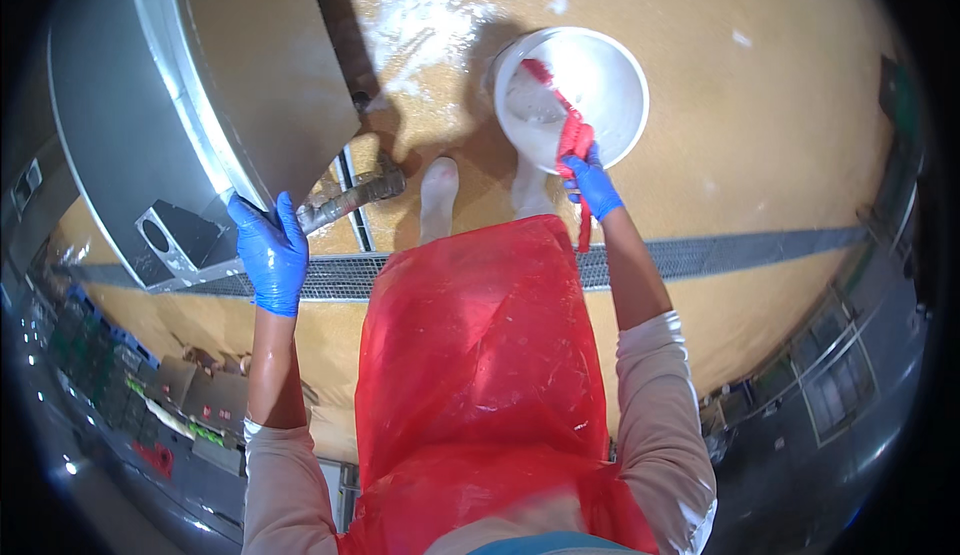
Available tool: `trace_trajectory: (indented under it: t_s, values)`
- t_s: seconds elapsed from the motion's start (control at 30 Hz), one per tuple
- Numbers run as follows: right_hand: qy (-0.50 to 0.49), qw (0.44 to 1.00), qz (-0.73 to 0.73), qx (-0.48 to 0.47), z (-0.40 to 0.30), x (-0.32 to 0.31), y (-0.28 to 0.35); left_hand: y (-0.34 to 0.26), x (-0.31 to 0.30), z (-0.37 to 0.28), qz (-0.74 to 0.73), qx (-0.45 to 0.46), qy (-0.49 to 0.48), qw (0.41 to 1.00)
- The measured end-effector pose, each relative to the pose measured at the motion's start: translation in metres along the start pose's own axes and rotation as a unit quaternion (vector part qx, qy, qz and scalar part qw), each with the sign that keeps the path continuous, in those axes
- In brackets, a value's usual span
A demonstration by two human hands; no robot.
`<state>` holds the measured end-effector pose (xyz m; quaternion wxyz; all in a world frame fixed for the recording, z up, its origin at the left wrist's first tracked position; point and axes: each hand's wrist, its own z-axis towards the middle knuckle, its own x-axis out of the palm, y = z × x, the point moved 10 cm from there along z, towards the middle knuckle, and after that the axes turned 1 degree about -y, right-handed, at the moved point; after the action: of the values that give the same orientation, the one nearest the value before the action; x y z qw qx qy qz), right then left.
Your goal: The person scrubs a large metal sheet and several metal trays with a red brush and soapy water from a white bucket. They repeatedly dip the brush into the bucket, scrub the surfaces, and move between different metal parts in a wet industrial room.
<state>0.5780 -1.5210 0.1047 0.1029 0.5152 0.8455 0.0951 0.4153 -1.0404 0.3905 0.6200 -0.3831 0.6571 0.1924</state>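
In my right hand [592,182], which wears a blue glove, is a red brush-like tool [575,134]. Its far end dips into a white bucket [637,104] of cloudy, foamy liquid, and a thin red end hangs below my hand. My gloved left hand [271,258] touches the bright rim [196,131] of a large stainless steel basin [112,119] at its near corner. Its thumb is spread from the fingers; how firmly they hold the rim is not plain. Inside the basin's near end sits a metal box [180,234] with a round hole.
A wet drain pipe [352,202] sticks out below the basin. A floor drain grating [334,277] crosses under me. White foam [427,37] spreads over the tan floor [750,142]. My white boots [439,195] stand before the bucket. A red apron [480,345] covers my front.
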Motion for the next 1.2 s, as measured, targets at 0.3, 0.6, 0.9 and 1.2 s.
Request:
trace_trajectory:
  t_s: [0.3,0.6,0.9,1.2]
  values:
    - [0.119,0.617,-0.767,-0.131,0.191,0.075,0.163,0.013,0.009,-0.003,0.031,-0.088,0.001,0.996]
    - [0.017,0.623,-0.711,-0.325,0.389,0.032,0.21,0.056,0.002,-0.027,0.04,-0.114,-0.054,0.991]
    - [0.062,0.408,-0.854,-0.316,0.4,0.01,0.286,0.028,0.019,-0.018,0.081,-0.164,-0.126,0.975]
    - [0.095,0.655,-0.687,-0.302,-0.043,0.111,0.368,0.004,0.001,-0.024,0.052,-0.13,-0.209,0.968]
